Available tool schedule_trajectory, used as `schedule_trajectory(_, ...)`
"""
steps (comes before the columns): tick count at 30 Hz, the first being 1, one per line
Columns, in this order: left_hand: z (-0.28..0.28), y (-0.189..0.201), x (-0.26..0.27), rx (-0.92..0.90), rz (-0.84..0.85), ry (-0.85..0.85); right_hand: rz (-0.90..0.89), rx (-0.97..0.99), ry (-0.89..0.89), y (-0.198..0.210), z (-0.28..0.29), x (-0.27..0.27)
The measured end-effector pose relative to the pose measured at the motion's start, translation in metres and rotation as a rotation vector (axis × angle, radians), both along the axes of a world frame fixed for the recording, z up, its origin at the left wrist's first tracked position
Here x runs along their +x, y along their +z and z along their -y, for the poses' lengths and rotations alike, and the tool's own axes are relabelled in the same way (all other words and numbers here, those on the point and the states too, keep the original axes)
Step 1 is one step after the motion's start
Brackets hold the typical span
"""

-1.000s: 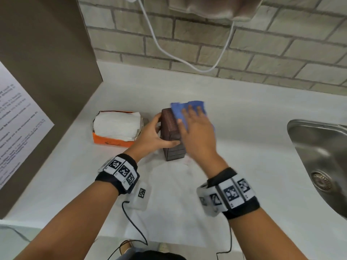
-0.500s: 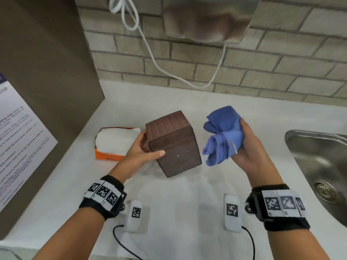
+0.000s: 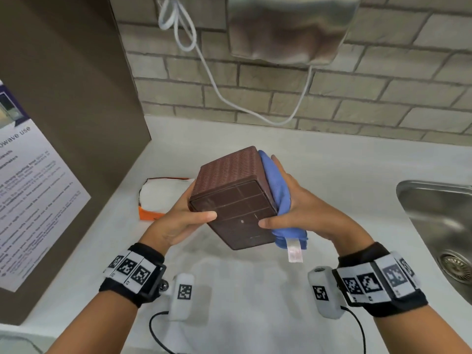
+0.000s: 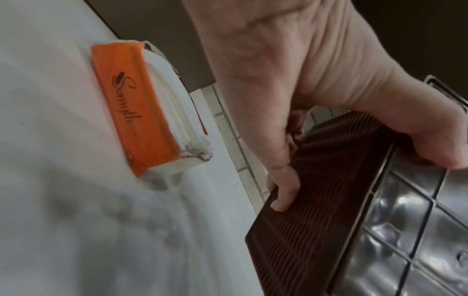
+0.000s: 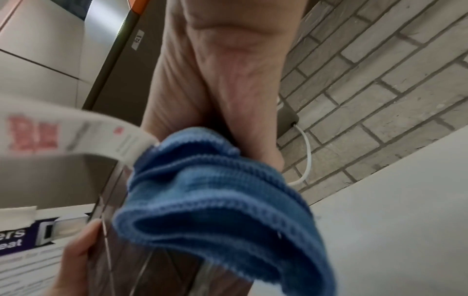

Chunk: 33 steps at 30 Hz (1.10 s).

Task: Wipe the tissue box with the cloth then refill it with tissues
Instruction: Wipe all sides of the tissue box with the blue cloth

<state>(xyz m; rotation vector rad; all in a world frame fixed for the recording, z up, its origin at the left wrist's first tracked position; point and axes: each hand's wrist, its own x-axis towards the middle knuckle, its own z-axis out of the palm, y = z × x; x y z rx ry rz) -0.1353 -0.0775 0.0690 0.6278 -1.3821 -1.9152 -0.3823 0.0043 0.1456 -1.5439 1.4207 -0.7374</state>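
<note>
Since half a second ago: right hand [image 3: 304, 213] has closed in from apart, and the blue cloth [image 3: 277, 190] now lies pressed against the right side of the brown tissue box [image 3: 229, 195]. Box raised off the white counter [image 3: 255, 302], tilted, gridded base toward the camera. Left hand [image 3: 178, 221] grips the box's left side: fingers curled onto the ribbed wall, thumb across the base edge. Right hand's fingers lie along the cloth behind the box, thumb tip on the base, cloth sandwiched between palm and box. White label [image 3: 295, 252] dangles from the cloth below the right thumb. Orange pack of tissues [image 4: 142, 112] on the counter just beyond the left fingers, apart from them. Sink [image 3: 439, 226] well right of the right hand.
</note>
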Motion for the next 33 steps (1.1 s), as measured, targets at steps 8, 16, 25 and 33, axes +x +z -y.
schedule_trajectory(8,0.001,0.039,0.007,-0.417,0.477,-0.088,-0.495,-0.228,0.042,0.005,-0.002,0.005)
schedule_trajectory(16,0.004,0.038,-0.015,-0.456,0.393,0.06,-0.22,-0.199,0.055,0.012,0.008,-0.007)
schedule_trajectory(25,-0.007,0.007,-0.033,-0.256,0.289,0.252,-0.243,-0.491,-0.265,0.011,-0.001,0.039)
schedule_trajectory(33,-0.01,0.001,-0.031,-0.319,0.268,0.379,-0.477,-0.411,-0.243,-0.037,0.012,0.044)
